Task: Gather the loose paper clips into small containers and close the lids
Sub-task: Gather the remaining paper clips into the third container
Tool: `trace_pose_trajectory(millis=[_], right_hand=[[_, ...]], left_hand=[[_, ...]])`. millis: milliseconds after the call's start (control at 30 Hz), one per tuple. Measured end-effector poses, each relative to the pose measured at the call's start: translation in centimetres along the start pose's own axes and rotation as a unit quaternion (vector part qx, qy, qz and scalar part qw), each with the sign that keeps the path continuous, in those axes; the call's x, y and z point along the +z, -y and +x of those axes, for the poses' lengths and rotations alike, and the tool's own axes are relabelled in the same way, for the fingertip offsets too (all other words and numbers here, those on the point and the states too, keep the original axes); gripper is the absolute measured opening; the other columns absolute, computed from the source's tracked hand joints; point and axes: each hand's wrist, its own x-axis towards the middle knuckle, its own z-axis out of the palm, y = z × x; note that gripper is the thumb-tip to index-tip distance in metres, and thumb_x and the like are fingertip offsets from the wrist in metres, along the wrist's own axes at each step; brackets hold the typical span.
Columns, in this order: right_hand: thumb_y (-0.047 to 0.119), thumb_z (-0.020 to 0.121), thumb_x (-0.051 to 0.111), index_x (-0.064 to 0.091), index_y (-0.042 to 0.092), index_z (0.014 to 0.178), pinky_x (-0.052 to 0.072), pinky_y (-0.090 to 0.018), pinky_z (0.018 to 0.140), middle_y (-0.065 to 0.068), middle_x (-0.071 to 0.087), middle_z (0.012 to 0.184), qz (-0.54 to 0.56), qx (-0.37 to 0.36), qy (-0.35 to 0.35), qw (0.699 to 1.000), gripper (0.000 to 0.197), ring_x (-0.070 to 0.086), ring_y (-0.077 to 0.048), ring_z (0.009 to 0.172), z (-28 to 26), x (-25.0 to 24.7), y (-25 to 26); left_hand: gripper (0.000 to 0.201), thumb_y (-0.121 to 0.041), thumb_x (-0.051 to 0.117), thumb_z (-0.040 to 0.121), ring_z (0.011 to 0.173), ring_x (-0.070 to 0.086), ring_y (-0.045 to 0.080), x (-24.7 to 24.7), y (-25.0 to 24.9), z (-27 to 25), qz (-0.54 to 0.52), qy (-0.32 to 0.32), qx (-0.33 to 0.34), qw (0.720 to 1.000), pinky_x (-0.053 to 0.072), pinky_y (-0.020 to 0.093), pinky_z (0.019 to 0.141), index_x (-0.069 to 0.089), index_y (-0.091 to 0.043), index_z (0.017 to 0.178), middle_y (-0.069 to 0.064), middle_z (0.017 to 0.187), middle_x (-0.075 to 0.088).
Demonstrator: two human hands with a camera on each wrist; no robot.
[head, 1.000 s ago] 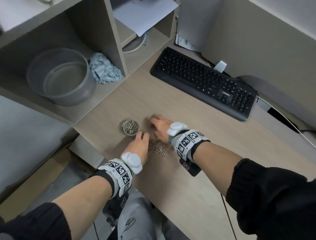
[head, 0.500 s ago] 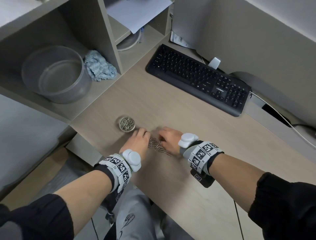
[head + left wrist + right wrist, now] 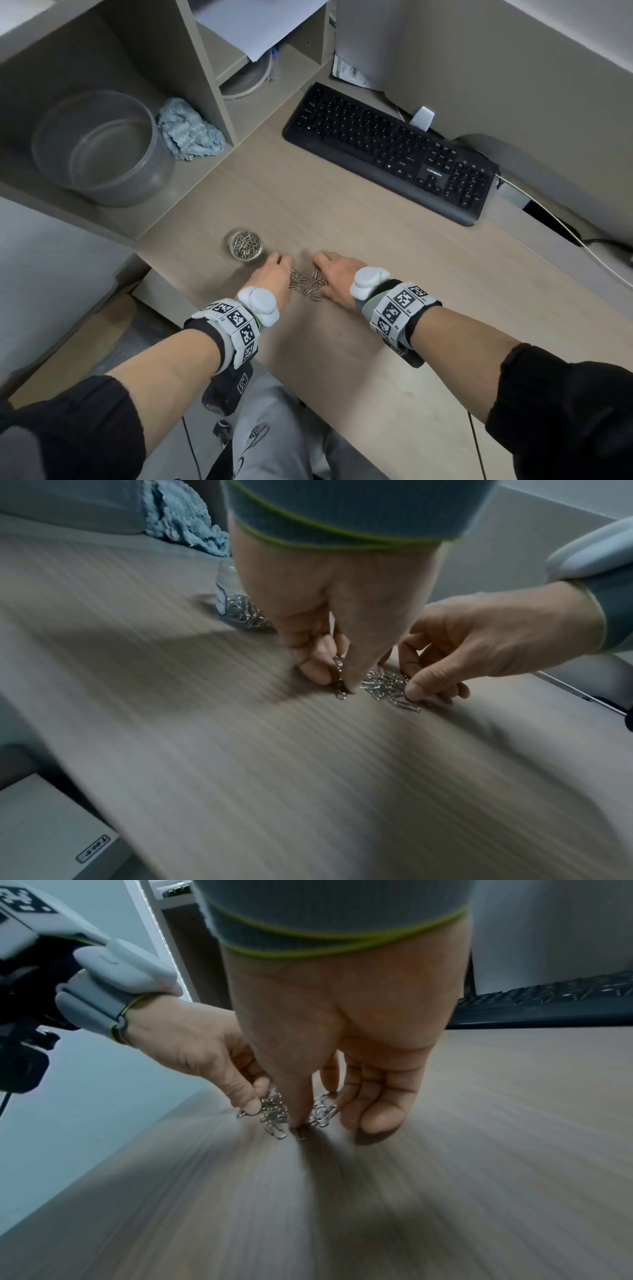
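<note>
Both hands curl round a small heap of thin steel wire clips (image 3: 307, 283) on the woodgrain desk (image 3: 342, 212). The left hand (image 3: 274, 277) pinches a few clips; the right hand (image 3: 337, 274) presses bent fingertips on the heap's edge. A round clear jar (image 3: 246, 245) of clips stands open just left.

In the head view the left hand (image 3: 274, 279) and right hand (image 3: 337, 274) hide their own fingertips and the edges of the paper-clip pile (image 3: 307, 283). The small container (image 3: 232, 604) is half hidden behind the left hand in the left wrist view. Both wrist views smear the desk (image 3: 445, 1177) with motion blur.
</note>
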Motion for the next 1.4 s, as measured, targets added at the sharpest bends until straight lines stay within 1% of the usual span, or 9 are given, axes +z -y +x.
trace_pose_trajectory(millis=[133,333,567,700,767,933,1067,1233,1400], right_hand=[[0.029,0.088,0.062,0.043,0.016,0.113,0.048,-0.036,0.075,-0.009,0.059,0.108,0.021,-0.010,-0.008,1.000,0.034,0.060,-0.033,0.092,0.5,0.0,0.5],[0.044,0.081,0.069,0.039,0.013,0.119,0.047,-0.035,0.071,-0.008,0.057,0.113,-0.014,-0.007,0.019,1.000,0.057,0.061,-0.032,0.092,-0.2,0.1,0.8],[0.027,0.089,0.062,0.041,0.011,0.114,0.047,-0.035,0.069,-0.012,0.062,0.103,0.015,0.004,0.005,1.000,0.036,0.061,-0.033,0.088,0.6,0.3,1.4],[0.017,0.089,0.058,0.047,0.019,0.115,0.037,-0.030,0.066,-0.010,0.063,0.101,0.045,0.005,0.003,0.999,0.029,0.055,-0.028,0.082,0.1,0.1,1.8],[0.014,0.089,0.057,0.050,0.019,0.116,0.038,-0.031,0.066,-0.010,0.063,0.099,0.056,0.018,0.005,0.998,0.028,0.058,-0.029,0.083,0.0,0.2,2.2],[0.015,0.087,0.056,0.051,0.022,0.101,0.041,-0.033,0.065,-0.012,0.064,0.099,0.068,0.066,0.019,0.995,0.016,0.059,-0.031,0.079,-0.2,0.2,2.5],[0.016,0.088,0.057,0.057,0.009,0.107,0.039,-0.031,0.062,-0.016,0.065,0.099,0.042,0.082,0.029,0.995,0.021,0.059,-0.032,0.077,-0.1,0.2,2.6],[0.017,0.083,0.057,0.062,0.008,0.100,0.042,-0.030,0.059,-0.012,0.065,0.093,0.045,0.111,0.038,0.992,0.020,0.062,-0.033,0.075,-0.2,-0.1,2.5],[0.014,0.084,0.054,0.053,0.014,0.080,0.038,-0.029,0.058,-0.009,0.058,0.083,0.038,0.109,0.046,0.992,0.003,0.055,-0.031,0.073,-0.6,-1.3,2.3]], left_hand=[[0.048,-0.016,0.071,0.083,0.096,0.063,0.037,0.0,0.2,-0.2,-0.011,0.003,0.014,1.000,0.050,0.047,0.084,0.045,-0.013,0.123,0.008,0.122,0.041],[0.064,-0.028,0.078,0.078,0.095,0.063,0.038,0.3,0.2,-0.8,-0.011,-0.017,0.035,0.999,0.051,0.046,0.084,0.042,-0.017,0.130,0.007,0.125,0.037],[0.042,-0.021,0.070,0.085,0.100,0.062,0.036,0.3,0.7,0.3,-0.008,-0.007,0.032,0.999,0.051,0.047,0.086,0.048,-0.014,0.120,0.006,0.118,0.046],[0.034,-0.017,0.070,0.083,0.100,0.061,0.034,0.0,0.6,1.0,-0.009,0.000,0.040,0.999,0.051,0.043,0.085,0.055,-0.014,0.114,0.008,0.113,0.055],[0.034,-0.016,0.070,0.081,0.099,0.062,0.034,-0.1,0.5,1.2,-0.011,0.008,0.045,0.999,0.051,0.043,0.085,0.057,-0.013,0.112,0.008,0.110,0.058],[0.025,-0.020,0.064,0.081,0.096,0.062,0.033,0.2,0.1,1.1,-0.008,0.008,0.056,0.998,0.053,0.042,0.082,0.060,-0.017,0.105,0.006,0.105,0.059],[0.017,-0.017,0.061,0.082,0.092,0.062,0.035,0.0,-0.2,1.1,-0.006,0.002,0.067,0.998,0.053,0.040,0.078,0.061,-0.016,0.099,0.007,0.101,0.059],[0.007,-0.019,0.061,0.081,0.087,0.063,0.033,-0.6,0.0,0.7,-0.029,0.001,0.075,0.997,0.051,0.033,0.072,0.064,-0.019,0.087,0.006,0.093,0.063],[0.015,-0.021,0.066,0.085,0.089,0.061,0.024,-2.5,0.5,-0.5,-0.080,-0.031,0.073,0.994,0.049,0.028,0.079,0.070,-0.014,0.098,0.005,0.096,0.065]])
